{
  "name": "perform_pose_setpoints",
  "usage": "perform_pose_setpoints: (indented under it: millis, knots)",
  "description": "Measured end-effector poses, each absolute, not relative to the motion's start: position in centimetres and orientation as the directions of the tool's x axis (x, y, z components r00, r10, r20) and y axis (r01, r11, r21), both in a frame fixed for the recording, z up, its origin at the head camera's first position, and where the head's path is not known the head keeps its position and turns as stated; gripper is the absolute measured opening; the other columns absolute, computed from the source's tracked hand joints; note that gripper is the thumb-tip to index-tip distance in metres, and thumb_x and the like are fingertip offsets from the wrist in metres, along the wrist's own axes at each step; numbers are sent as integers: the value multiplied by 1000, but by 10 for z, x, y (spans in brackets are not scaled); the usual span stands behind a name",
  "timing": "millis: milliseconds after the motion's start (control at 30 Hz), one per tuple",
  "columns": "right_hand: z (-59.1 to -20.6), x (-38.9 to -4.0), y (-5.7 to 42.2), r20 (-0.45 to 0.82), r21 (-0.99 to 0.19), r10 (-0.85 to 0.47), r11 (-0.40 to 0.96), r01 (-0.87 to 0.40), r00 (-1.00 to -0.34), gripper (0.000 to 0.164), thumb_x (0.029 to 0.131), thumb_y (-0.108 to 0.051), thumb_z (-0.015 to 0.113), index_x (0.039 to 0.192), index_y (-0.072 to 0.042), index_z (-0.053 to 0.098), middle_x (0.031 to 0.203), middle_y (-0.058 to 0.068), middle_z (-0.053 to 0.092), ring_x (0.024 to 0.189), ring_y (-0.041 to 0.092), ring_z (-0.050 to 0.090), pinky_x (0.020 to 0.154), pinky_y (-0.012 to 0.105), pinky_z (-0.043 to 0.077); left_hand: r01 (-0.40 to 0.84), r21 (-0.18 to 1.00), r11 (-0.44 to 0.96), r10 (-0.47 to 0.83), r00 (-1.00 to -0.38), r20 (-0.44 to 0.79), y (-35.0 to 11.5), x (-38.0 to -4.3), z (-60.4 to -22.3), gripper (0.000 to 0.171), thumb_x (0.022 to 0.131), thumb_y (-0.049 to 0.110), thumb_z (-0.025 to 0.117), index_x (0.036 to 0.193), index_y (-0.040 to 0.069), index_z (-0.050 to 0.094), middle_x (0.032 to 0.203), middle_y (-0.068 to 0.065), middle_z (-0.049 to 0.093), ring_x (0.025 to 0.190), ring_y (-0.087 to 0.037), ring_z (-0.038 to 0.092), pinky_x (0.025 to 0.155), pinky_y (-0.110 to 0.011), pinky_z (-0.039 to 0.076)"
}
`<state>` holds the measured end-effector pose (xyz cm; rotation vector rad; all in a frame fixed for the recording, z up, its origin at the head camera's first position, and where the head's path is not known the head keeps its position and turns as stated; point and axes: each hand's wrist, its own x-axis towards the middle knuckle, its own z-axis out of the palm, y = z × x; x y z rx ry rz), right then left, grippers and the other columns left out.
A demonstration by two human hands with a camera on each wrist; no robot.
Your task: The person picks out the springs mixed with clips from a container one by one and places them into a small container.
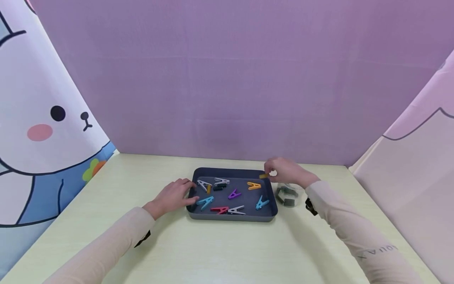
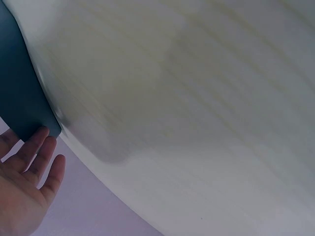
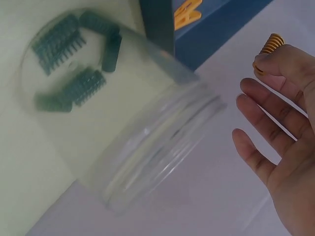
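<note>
My right hand [image 1: 289, 171] pinches a yellow coil spring [image 3: 269, 51] between thumb and index finger, above the back right corner of a dark grey tray [image 1: 232, 218]; its other fingers are spread. Against the tray's left side rests my left hand [image 1: 173, 197], with fingers loosely extended at the rim. Inside the tray lie another yellow spring [image 1: 208, 189], dark green springs [image 1: 220, 186] and clips: orange [image 1: 253, 185], purple [image 1: 234, 194], red [image 1: 220, 210], blue and white ones. Below the right wrist stands a clear jar [image 3: 147, 132] with several dark green springs [image 3: 61, 42] at its bottom.
The tray and jar stand on a pale wooden table [image 1: 227, 252], the jar close to the tray's right side. A purple cloth [image 1: 230, 79] hangs behind the table. Printed cloths [image 1: 46, 98] flank it on both sides.
</note>
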<state>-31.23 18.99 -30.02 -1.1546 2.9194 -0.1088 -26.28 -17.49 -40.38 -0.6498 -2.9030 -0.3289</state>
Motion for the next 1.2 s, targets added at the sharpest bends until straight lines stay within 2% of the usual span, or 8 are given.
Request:
perform_pose_setpoints:
  millis: [333,700,967,1200]
  knots:
    - [-292,-314,213,61,-95,-635,765,-638,-770,8,76,-9,68,83,-13,65,85,-1,63,81,19,59,67,33,49,428,177,886,396,-899,187,-174,-263,-403,48,80,49,61,109,11,62,111,-10,61,95,-25,57,85,-43,48]
    - [-288,-315,235,94,-123,-604,782,-611,-792,9,74,-6,67,80,-11,64,83,1,63,80,21,59,69,37,49,442,177,879,408,-891,201,-175,-263,-405,48,80,49,61,109,10,62,109,-9,61,94,-25,58,84,-42,48]
    - [-289,-312,246,113,-124,-596,786,-606,-795,9,73,-6,68,80,-10,63,80,1,62,77,18,58,66,35,47,445,169,879,410,-888,206,-175,-263,-405,48,81,49,61,109,10,62,108,-9,61,93,-24,58,83,-42,49]
    - [-290,-310,255,116,-123,-576,800,-588,-809,8,73,-6,68,80,-9,64,81,3,64,79,23,60,66,37,48,434,178,883,402,-895,192,-175,-262,-404,49,80,49,61,110,10,62,110,-10,61,95,-25,58,84,-43,48]
